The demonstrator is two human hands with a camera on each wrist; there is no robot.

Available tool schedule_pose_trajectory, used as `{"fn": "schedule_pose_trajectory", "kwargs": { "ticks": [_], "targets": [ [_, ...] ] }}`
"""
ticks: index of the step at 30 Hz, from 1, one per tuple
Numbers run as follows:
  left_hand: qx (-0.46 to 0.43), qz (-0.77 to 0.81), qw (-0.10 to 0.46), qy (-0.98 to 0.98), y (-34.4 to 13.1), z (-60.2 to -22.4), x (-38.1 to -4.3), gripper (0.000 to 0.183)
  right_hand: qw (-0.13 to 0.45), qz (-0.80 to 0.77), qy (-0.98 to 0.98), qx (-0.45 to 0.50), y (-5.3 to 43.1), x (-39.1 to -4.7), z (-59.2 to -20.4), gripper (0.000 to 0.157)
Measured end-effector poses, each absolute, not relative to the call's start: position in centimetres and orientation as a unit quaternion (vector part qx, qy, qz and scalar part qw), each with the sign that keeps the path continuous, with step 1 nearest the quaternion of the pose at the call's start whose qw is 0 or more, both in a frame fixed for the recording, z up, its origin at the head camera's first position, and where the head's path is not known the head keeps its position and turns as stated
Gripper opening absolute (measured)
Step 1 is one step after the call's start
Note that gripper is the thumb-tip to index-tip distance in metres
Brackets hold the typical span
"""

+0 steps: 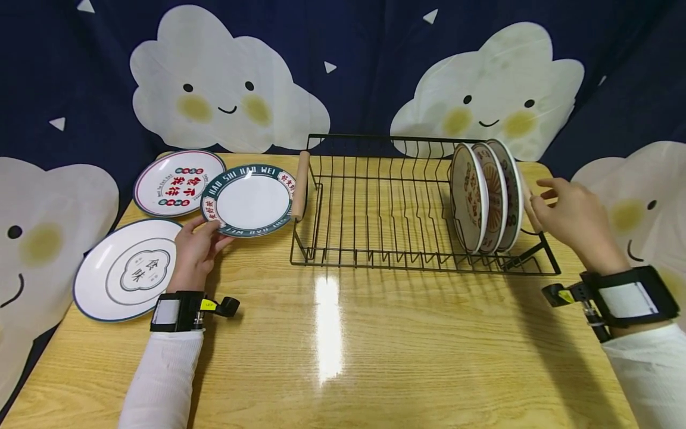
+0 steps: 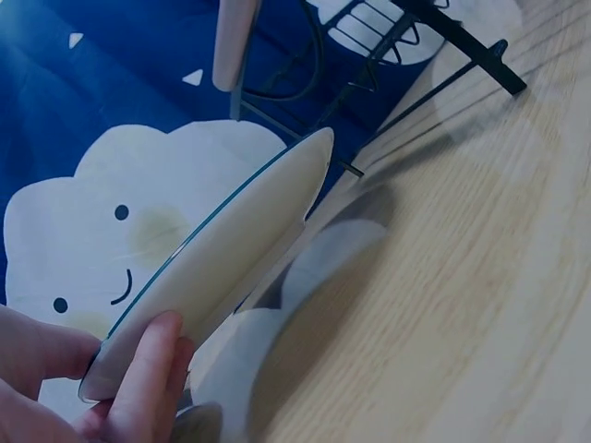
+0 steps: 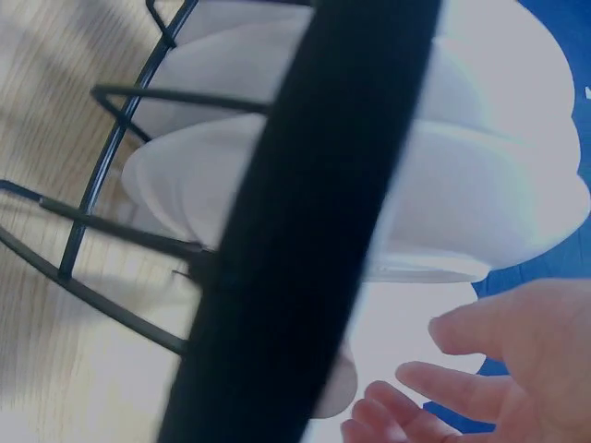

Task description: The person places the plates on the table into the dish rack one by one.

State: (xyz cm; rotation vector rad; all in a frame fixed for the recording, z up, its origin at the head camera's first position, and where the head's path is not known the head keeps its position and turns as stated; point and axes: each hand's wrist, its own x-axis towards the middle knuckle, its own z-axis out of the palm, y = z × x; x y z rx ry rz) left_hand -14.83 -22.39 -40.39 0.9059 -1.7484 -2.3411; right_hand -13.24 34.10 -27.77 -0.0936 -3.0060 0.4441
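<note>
A white plate with a dark green lettered rim is pinched at its near left edge by my left hand. In the left wrist view the plate's pale underside is tilted above the table, thumb on one side and fingers beneath. My right hand hovers beside the right end of the black wire dish rack, fingers loosely bent and holding nothing. Three patterned plates stand upright at the rack's right end, the leftmost plate facing left. Their white backs show in the right wrist view.
Two more plates lie on the wooden table at left: a red-lettered plate behind and a plate with a grey emblem in front. The rack's left wooden handle rises close by the held plate. A dark blue cloud-print curtain hangs behind.
</note>
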Motion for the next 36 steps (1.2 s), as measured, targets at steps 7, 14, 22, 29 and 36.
{"fn": "schedule_pose_trajectory", "kwargs": {
  "ticks": [7,14,22,29,36],
  "targets": [
    [0.26,-0.783,0.083,-0.559,-24.7,-43.6,-15.3,0.05,0.16,0.174,-0.971,-0.024,33.2,-12.4,-27.7,0.04],
    [0.216,-0.821,0.129,-0.513,-26.4,-44.6,-15.3,0.045,0.247,0.198,-0.948,-0.022,31.8,-11.9,-27.3,0.034],
    [0.234,-0.843,0.123,-0.468,-23.9,-37.8,-12.7,0.042,0.279,0.195,-0.94,-0.005,30.0,-11.2,-26.5,0.03],
    [0.21,-0.862,0.142,-0.438,-22.3,-34.9,-11.7,0.039,0.299,0.2,-0.933,0.02,28.8,-10.8,-26.1,0.028],
    [0.18,-0.867,0.145,-0.442,-21.7,-34.1,-11.2,0.036,0.336,0.2,-0.918,0.059,27.4,-10.4,-25.9,0.024]
  ]
}}
